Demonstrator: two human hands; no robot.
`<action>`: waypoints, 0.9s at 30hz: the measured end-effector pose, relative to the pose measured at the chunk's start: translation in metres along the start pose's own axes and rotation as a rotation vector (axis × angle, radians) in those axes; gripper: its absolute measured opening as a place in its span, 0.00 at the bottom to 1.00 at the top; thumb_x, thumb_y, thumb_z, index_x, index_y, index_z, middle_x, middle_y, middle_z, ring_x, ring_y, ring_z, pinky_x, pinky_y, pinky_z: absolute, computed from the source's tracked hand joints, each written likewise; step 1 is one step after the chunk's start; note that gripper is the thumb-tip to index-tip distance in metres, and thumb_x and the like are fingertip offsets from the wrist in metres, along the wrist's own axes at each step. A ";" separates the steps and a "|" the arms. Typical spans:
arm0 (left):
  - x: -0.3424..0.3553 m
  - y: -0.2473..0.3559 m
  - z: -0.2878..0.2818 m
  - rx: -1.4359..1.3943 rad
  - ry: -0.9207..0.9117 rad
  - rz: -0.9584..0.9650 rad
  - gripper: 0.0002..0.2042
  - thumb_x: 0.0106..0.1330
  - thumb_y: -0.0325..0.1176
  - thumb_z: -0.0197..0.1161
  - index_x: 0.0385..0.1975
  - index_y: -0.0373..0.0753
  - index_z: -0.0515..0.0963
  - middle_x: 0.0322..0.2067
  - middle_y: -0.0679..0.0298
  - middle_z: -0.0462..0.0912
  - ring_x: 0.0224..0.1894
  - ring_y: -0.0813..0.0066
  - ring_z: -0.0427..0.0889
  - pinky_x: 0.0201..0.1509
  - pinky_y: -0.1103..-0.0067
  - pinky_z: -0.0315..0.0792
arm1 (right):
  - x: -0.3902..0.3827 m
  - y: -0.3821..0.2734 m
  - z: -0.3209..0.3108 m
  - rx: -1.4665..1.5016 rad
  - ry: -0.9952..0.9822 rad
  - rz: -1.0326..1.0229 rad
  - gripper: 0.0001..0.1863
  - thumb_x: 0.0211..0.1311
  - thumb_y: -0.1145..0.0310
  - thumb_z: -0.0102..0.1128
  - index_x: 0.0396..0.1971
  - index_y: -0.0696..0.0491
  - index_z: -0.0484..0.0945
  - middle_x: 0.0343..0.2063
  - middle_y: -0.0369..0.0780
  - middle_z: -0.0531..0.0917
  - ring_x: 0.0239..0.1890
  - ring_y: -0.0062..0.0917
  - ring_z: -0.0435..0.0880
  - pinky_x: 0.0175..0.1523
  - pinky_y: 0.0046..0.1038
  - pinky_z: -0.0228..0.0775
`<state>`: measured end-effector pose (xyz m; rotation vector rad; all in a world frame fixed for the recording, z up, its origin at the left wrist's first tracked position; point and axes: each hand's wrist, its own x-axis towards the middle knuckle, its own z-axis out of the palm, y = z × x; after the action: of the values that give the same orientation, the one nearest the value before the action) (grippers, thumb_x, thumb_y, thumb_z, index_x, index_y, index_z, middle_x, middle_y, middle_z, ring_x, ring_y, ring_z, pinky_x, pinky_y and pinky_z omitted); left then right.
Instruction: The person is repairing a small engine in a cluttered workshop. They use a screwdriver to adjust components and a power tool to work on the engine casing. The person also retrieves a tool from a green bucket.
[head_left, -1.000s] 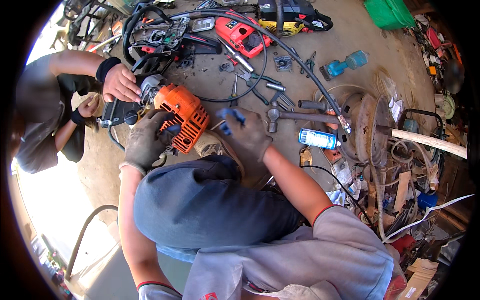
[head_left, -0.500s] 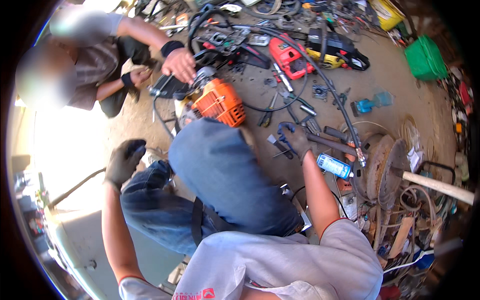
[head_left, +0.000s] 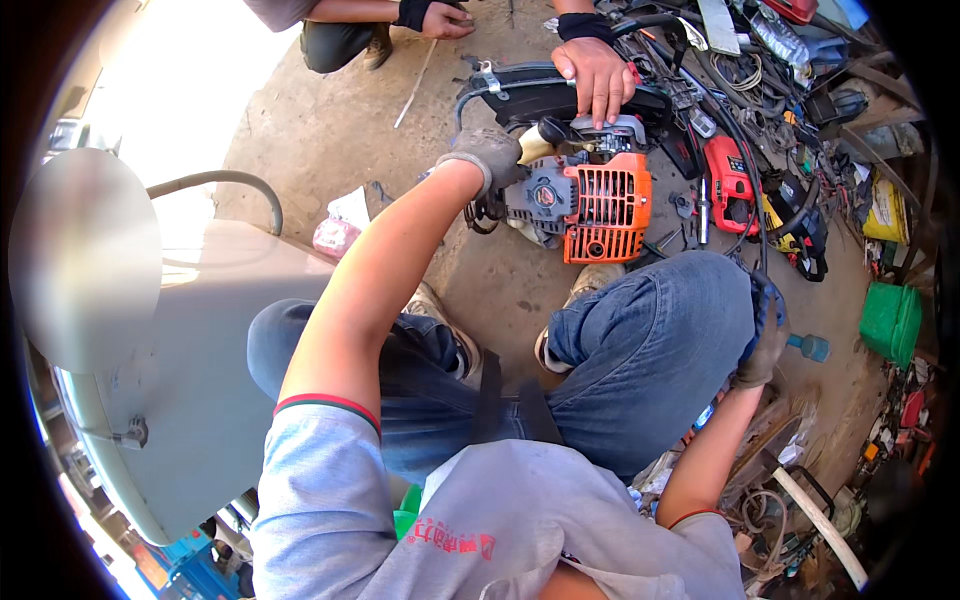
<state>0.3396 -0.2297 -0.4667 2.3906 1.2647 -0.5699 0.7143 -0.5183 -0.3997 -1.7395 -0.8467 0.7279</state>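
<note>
Engine (head_left: 590, 205) is compact: orange slotted plastic cover on its right, dark grey housing with a round hub on its left, grime showing. Sits on the brown concrete floor (head_left: 300, 150), mid-scene, just beyond your worn tan shoes (head_left: 445, 325). Your left hand, grey-gloved (head_left: 490, 160), is bent at its left end; fingers part hidden, can't tell if they grip. Your right hand, grey-and-blue-gloved (head_left: 765, 345), is well apart at your right knee, fingers bent; can't tell if it's pinching anything. Co-worker's bare hand (head_left: 597, 85) lies palm-down on the grey top piece at the far side, fingers slightly spread.

Widest stretch of concrete runs left, out to the pale grey smooth panel (head_left: 215, 350). Far edge: long black flat part (head_left: 535, 95). Right edge: shiny silver tube (head_left: 703, 212), then red plastic housing (head_left: 730, 180).

Long axis runs left-right, orange end pointing right.
</note>
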 end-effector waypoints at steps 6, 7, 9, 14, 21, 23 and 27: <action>0.008 -0.010 0.000 -0.047 -0.034 0.055 0.19 0.64 0.47 0.60 0.42 0.39 0.86 0.41 0.51 0.87 0.45 0.52 0.87 0.50 0.63 0.78 | 0.024 -0.031 0.046 -0.044 -0.008 0.043 0.22 0.77 0.59 0.48 0.53 0.62 0.80 0.39 0.41 0.85 0.40 0.24 0.84 0.50 0.27 0.75; 0.011 -0.014 0.001 -0.064 -0.031 0.095 0.18 0.64 0.46 0.61 0.42 0.38 0.86 0.41 0.51 0.87 0.44 0.52 0.87 0.50 0.63 0.79 | 0.033 -0.036 0.055 -0.076 -0.050 0.053 0.21 0.76 0.61 0.49 0.54 0.62 0.79 0.39 0.41 0.85 0.41 0.24 0.84 0.50 0.26 0.75; 0.006 -0.061 0.001 0.332 -0.291 0.060 0.12 0.56 0.34 0.66 0.39 0.42 0.88 0.40 0.52 0.88 0.44 0.55 0.88 0.44 0.63 0.81 | 0.056 -0.051 0.068 -0.105 -0.097 0.119 0.19 0.76 0.63 0.50 0.54 0.63 0.79 0.39 0.42 0.85 0.41 0.24 0.84 0.50 0.26 0.76; 0.016 -0.145 -0.009 0.582 -0.685 -0.029 0.21 0.52 0.47 0.69 0.44 0.45 0.88 0.45 0.56 0.88 0.49 0.58 0.87 0.50 0.67 0.80 | 0.151 -0.079 0.116 -0.232 -0.280 0.148 0.17 0.71 0.67 0.57 0.54 0.59 0.80 0.41 0.42 0.87 0.42 0.23 0.85 0.50 0.26 0.76; -0.028 -0.067 -0.122 0.272 -0.710 0.034 0.25 0.65 0.56 0.57 0.42 0.39 0.87 0.45 0.51 0.87 0.51 0.53 0.85 0.57 0.64 0.76 | 0.147 -0.187 0.105 -0.851 -0.745 -0.127 0.25 0.67 0.52 0.57 0.58 0.51 0.76 0.47 0.48 0.83 0.52 0.44 0.81 0.59 0.42 0.70; -0.045 -0.038 -0.174 0.240 -0.694 0.053 0.24 0.65 0.55 0.57 0.41 0.40 0.87 0.44 0.52 0.87 0.50 0.53 0.85 0.57 0.64 0.76 | 0.131 -0.225 0.071 -0.930 -0.776 -0.092 0.24 0.68 0.51 0.54 0.57 0.51 0.75 0.47 0.47 0.83 0.51 0.43 0.82 0.57 0.42 0.71; -0.091 0.012 -0.267 0.129 -0.727 0.128 0.24 0.67 0.55 0.55 0.43 0.39 0.86 0.46 0.51 0.86 0.52 0.52 0.84 0.58 0.63 0.75 | 0.069 -0.299 -0.019 -0.877 -0.770 0.160 0.24 0.68 0.51 0.53 0.56 0.49 0.76 0.49 0.46 0.83 0.51 0.42 0.82 0.57 0.42 0.71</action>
<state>0.3496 -0.1652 -0.1924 2.0204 0.7608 -1.3492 0.7093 -0.4039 -0.1147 -2.3282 -1.7517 1.2993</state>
